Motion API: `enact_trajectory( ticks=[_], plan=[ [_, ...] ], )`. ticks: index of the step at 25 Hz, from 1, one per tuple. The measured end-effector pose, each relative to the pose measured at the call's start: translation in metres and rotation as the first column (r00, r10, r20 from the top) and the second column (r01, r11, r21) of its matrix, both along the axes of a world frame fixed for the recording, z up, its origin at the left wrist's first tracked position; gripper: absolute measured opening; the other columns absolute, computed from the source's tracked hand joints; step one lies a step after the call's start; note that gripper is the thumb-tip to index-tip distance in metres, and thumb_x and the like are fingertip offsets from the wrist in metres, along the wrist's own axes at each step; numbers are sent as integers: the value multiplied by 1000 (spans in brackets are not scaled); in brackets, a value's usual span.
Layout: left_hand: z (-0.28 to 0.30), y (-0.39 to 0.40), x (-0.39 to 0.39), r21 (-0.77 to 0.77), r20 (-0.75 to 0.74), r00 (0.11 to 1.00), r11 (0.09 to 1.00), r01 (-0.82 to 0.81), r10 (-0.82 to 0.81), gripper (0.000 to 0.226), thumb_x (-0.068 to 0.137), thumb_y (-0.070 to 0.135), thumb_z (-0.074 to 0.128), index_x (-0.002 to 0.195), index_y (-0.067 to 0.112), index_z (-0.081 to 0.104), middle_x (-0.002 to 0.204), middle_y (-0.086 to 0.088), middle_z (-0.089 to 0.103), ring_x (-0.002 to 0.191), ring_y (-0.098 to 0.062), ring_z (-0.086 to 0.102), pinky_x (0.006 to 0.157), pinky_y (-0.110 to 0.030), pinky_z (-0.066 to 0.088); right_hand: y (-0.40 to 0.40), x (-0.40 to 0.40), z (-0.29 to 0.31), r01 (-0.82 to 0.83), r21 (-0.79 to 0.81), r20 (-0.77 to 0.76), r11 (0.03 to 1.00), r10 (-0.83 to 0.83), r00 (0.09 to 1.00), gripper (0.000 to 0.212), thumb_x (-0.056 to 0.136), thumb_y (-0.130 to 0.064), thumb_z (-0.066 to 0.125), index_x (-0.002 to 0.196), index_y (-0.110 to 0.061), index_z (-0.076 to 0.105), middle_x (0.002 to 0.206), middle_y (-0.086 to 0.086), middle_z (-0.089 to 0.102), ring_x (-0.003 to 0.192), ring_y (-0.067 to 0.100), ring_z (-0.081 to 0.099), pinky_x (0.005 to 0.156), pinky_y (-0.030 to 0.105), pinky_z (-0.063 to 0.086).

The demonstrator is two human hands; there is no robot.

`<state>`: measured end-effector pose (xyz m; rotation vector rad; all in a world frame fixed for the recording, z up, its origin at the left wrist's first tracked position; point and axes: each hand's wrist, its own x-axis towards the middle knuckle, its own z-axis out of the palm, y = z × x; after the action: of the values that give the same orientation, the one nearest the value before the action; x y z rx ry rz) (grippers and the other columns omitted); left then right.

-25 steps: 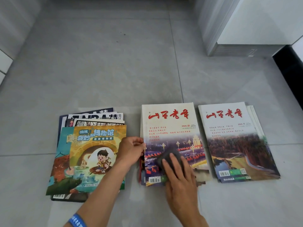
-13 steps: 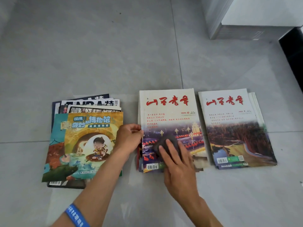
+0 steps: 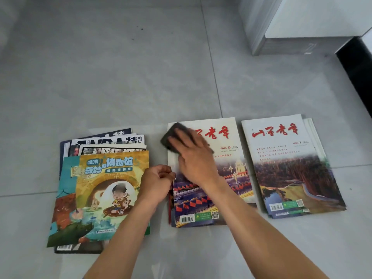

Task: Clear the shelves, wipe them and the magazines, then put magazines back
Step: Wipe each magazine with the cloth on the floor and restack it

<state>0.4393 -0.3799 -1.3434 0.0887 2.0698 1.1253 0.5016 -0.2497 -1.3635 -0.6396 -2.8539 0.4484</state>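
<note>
Three magazine piles on grey tiled floor (image 3: 120, 77). Right hand (image 3: 193, 156) lies flat on a dark cloth (image 3: 171, 137), fingers (image 3: 177, 135) straight and slightly spread, pressing the cloth onto the upper left corner of the middle magazine (image 3: 217, 186), white cover with red title, "2025 10" printed on it. The cloth covers the first title characters and overhangs the magazine's left edge a little. Left hand (image 3: 156, 184) sits at that magazine's left edge, fingers curled, thumb and fingertips pinching the edge of the cover about midway down. This magazine tops a small stack; lower covers show at the bottom left.

Left pile (image 3: 84, 208): fanned stack topped by a cartoon museum magazine (image 3: 108, 190), boy in a boat on the cover; black-and-white mastheads of others stick out above it. Left forearm crosses its lower right corner.

Right pile: same title, "2025 9" issue (image 3: 289, 168) on top, just beside the middle stack, not touching. White cabinet corner (image 3: 302, 23) at upper right.
</note>
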Motion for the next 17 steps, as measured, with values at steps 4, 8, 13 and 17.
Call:
enact_trajectory(
  ticks=[4,8,13,17],
  plan=[
    [0,0,0,-13,7,1000,1000,18,-18,17,90,8,67,85,25,65,89,-2,71,89,-23,69,89,-47,57,44,11,-4,51,-7,2,999,-51,999,54,89,-15,59,141,-24,54,154,0,44,140,33,38,113,54,36],
    [0,0,1,-14,-11,1000,1000,24,-24,18,91,10,66,85,26,64,90,-1,71,88,-21,69,89,-46,57,97,56,-5,247,-59,-34,967,-249,968,51,92,-9,57,142,-20,54,155,5,42,140,37,37,111,58,38],
    [5,-1,4,-28,-28,999,999,34,-35,18,92,10,65,83,25,64,88,-1,71,86,-21,69,86,-47,58,28,130,-6,259,-85,8,962,-259,966,51,95,-23,39,145,-24,48,159,0,35,144,34,31,115,57,33],
    [10,0,6,-42,-42,998,998,49,-50,18,93,10,63,84,26,63,88,0,69,86,-18,67,84,-43,58,-53,195,-4,264,-2,23,964,-264,964,59,84,-22,45,142,-26,51,156,-1,40,141,36,36,105,56,44]
  ],
)
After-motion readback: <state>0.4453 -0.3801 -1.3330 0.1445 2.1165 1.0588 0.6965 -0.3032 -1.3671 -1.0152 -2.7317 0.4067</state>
